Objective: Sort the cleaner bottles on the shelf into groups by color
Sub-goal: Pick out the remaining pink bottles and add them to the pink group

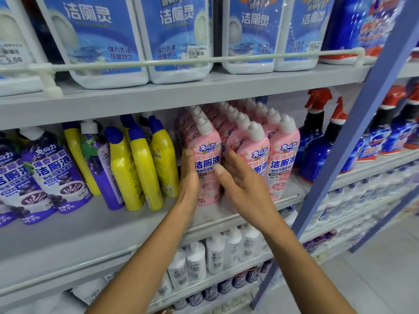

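The grey metal shelf (113, 223) carries at its middle a tight block of pink plastic cleaner bottles (283, 159) with white ribbed caps and blue lettering. Slanted yellow plastic bottles (140, 168) with blue caps stand left of them, and purple grape-label bottles (56, 173) further left (one purple stands among the yellows). The left hand (189, 180) presses flat, fingers straight, against the front-left pink bottle (207, 155); the right hand (242, 184) lies open, thumb on that bottle, fingers across its neighbour
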### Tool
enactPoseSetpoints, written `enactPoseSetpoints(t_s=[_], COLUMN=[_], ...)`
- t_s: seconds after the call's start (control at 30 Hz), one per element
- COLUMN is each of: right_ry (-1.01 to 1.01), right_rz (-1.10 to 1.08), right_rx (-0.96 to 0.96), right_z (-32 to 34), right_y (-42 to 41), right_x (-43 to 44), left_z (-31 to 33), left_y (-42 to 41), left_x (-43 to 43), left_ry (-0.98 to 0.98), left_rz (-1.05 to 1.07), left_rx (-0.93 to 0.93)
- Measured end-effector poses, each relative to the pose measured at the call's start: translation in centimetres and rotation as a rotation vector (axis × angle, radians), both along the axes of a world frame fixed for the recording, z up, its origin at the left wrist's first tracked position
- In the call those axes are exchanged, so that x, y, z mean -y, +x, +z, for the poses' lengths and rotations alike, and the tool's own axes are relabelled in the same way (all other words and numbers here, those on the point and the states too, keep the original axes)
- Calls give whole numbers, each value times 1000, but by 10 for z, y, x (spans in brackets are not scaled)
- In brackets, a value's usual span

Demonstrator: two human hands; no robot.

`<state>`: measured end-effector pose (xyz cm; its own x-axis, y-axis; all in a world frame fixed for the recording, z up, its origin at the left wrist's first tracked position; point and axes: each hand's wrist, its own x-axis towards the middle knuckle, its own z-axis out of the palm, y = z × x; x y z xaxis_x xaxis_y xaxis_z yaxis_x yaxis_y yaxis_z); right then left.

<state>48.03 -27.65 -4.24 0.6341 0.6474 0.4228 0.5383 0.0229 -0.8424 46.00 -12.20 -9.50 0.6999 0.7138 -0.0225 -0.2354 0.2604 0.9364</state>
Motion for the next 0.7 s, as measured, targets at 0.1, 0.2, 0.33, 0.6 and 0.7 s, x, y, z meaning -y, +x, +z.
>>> enactPoseSetpoints(t_s=[0.1,0.2,0.33,0.6,0.7], right_ry=[204,443,361,62,109], right_rz=[27,-76,-173,243,267], right_rx=[-144,-165,-349,-844,-835], right_z=[37,56,51,5,4], right_y=[20,66,155,204,216], right_x=[39,69,59,29,27], left_z=[3,16,30,24,26], left_y=[-1,1,15,37,33], left_x=[2,3,9,17,18], left_ry=[15,32,5,2,7], left_rz=[60,110,192,286,239], left_rx=[-6,15,34,85,119])
